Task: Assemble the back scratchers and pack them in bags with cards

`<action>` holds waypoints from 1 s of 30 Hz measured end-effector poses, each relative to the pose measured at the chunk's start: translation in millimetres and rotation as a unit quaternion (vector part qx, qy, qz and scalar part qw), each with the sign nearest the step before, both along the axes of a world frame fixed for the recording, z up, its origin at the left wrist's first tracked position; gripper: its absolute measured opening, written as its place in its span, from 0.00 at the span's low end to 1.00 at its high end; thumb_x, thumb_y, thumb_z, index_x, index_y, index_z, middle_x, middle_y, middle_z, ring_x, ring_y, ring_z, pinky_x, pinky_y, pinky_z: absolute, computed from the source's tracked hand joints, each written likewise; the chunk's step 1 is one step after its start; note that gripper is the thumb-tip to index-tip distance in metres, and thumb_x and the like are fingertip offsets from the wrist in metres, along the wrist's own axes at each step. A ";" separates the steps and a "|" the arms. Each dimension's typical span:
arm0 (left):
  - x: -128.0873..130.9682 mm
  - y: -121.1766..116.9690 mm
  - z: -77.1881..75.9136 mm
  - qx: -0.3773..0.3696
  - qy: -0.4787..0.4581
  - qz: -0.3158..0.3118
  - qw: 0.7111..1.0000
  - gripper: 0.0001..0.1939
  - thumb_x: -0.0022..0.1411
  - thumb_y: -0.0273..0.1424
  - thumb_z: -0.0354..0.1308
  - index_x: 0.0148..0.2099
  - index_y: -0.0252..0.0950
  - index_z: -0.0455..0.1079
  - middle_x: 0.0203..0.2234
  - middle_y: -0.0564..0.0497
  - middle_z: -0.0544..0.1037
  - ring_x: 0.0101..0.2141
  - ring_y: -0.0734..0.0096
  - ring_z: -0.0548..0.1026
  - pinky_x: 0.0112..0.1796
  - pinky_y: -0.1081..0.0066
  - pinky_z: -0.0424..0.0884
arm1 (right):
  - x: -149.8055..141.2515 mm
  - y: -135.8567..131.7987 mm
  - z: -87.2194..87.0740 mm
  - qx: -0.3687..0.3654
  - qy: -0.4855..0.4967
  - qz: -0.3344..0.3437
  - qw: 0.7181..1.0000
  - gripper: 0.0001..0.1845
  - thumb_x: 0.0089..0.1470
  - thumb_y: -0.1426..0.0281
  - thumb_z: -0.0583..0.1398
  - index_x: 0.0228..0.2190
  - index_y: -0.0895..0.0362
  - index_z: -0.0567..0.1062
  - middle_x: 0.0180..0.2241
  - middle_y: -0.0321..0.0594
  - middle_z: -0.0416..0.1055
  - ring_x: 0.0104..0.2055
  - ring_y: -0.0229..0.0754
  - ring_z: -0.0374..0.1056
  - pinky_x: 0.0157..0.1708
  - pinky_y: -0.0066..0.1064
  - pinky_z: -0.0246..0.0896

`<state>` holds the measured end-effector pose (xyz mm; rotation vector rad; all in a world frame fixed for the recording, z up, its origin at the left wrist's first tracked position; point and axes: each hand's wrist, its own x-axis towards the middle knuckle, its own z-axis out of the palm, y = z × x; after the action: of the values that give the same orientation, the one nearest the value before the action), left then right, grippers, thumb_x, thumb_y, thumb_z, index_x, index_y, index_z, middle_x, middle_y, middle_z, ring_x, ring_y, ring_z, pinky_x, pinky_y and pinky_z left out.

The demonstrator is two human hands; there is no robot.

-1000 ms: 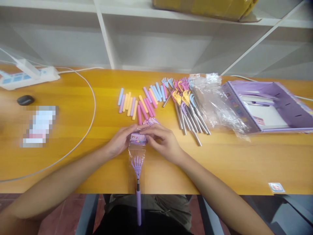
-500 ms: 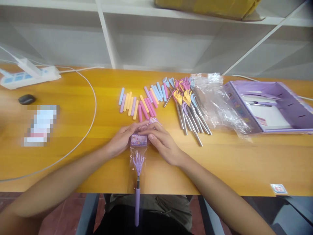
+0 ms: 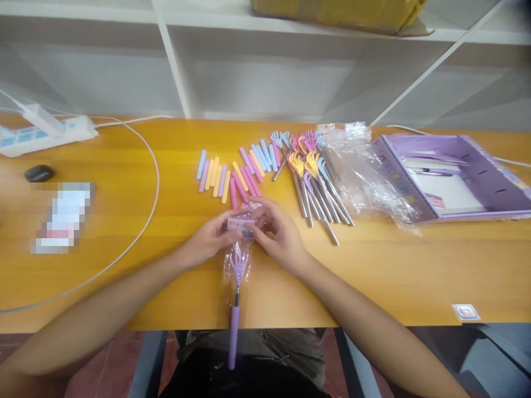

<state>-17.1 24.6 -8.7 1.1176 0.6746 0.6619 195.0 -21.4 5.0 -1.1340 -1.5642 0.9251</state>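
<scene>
A purple hand-shaped back scratcher (image 3: 235,287) lies in a clear plastic bag, its handle hanging over the table's front edge. Both hands pinch the bag's pink printed header card (image 3: 241,224). My left hand (image 3: 207,237) grips the card's left side with fingers closed. From the right, my right hand (image 3: 279,235) holds it, fingers curled over the top. Just beyond the hands lie several pastel handle sleeves (image 3: 232,171) and a pile of bare scratchers (image 3: 315,182) with metal shafts.
Crumpled clear bags (image 3: 365,171) and a purple display box (image 3: 452,177) sit at the right. A white power strip (image 3: 45,132), its cable (image 3: 141,215), a dark mouse (image 3: 38,173) and a blurred card lie at the left. A small sticker (image 3: 467,312) lies near the front right edge.
The header card has been lifted slightly and drawn away from me; my right fingers have curled more over its top. The scratcher's handle shifted up with it.
</scene>
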 end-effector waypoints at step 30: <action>-2.3 -8.1 5.8 0.103 0.180 -0.009 0.978 0.18 0.75 0.48 0.58 0.53 0.38 0.70 0.17 0.60 0.72 0.14 0.76 0.68 0.17 0.78 0.61 | 4.4 -2.6 0.9 -0.003 -0.138 -0.073 0.988 0.09 0.64 0.65 0.61 0.43 0.53 0.66 0.25 0.27 0.64 0.23 0.34 0.61 0.25 0.26 0.55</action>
<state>-19.3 16.5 -2.9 1.4544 0.9173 0.5265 199.5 -24.0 5.9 -1.4081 -1.6706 0.6983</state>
